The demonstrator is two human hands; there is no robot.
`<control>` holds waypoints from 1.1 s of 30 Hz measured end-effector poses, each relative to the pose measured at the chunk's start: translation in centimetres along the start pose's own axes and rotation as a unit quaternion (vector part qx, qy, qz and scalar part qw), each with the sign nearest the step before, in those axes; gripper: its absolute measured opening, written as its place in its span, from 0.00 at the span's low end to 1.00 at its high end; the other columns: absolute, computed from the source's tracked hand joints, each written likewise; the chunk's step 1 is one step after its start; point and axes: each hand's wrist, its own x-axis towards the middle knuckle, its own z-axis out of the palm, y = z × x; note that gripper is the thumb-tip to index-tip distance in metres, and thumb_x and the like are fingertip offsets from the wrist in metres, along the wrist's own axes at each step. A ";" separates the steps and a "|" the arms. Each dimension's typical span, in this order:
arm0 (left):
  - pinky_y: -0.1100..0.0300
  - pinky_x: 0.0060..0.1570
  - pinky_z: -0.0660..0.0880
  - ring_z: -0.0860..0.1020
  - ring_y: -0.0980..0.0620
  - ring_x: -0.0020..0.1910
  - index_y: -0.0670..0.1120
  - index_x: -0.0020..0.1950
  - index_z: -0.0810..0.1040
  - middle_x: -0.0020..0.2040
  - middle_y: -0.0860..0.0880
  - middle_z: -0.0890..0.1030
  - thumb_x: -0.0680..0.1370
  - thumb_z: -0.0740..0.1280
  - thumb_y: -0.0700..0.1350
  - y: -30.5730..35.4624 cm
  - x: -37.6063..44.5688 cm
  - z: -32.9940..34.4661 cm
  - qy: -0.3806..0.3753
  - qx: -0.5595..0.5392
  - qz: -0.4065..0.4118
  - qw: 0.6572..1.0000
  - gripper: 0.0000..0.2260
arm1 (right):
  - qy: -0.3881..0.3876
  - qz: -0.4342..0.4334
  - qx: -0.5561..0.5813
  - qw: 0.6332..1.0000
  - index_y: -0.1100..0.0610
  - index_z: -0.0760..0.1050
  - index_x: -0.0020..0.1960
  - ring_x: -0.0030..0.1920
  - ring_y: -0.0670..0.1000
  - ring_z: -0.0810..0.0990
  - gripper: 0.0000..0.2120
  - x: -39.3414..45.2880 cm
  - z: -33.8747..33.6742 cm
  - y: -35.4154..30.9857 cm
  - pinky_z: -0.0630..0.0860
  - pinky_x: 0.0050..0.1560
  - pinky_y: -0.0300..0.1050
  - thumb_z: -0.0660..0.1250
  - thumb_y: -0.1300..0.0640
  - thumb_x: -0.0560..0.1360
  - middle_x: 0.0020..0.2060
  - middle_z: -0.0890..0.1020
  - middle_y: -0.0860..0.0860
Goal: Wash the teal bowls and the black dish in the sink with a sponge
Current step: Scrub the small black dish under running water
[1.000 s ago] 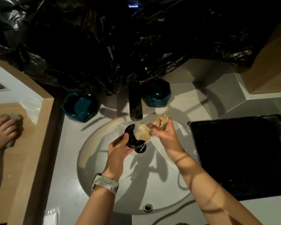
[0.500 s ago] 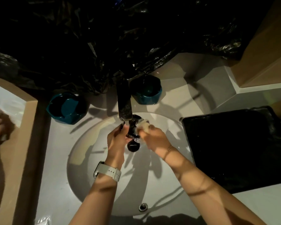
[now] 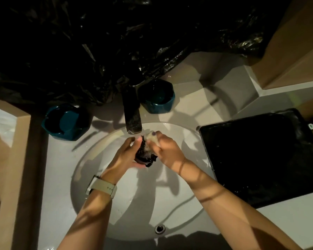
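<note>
Landmark: faucet.

Nearest, on the basin wall well this side of the faucet: overflow hole. Left forearm crossing the basin rim, with a pale watch at the wrist.

Closer to the faucet, just below its spout: left hand, fingers curled under and round the black dish, gripping it over the basin. Dish tilted, wet, water running over it. Right hand just right of the dish, fingers bunched tight on a pale sponge, pressing it against the dish's upper edge directly under the spout. Thin bracelet at the right wrist.

Right of the faucet, well apart on the counter: black tray, wet and glistening.

Left of the faucet, on the counter: teal bowl, upright. Right of the faucet, just beside its base: second teal bowl, upright, partly in shadow.

Behind the faucet, across the back: crumpled black plastic sheet, draped down to the faucet base.

Far left of the faucet: wooden surface. Far right, beyond the tray: wooden cabinet corner.
</note>
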 end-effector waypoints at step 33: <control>0.54 0.47 0.67 0.75 0.42 0.46 0.40 0.49 0.73 0.46 0.43 0.78 0.85 0.53 0.49 -0.1 1.1 2.4 0.252 0.239 0.074 0.935 0.16 | 0.075 0.183 0.225 0.954 0.56 0.76 0.45 0.27 0.55 0.80 0.17 -1.9 3.0 -2.2 0.81 0.30 0.47 0.60 0.42 0.78 0.33 0.79 0.54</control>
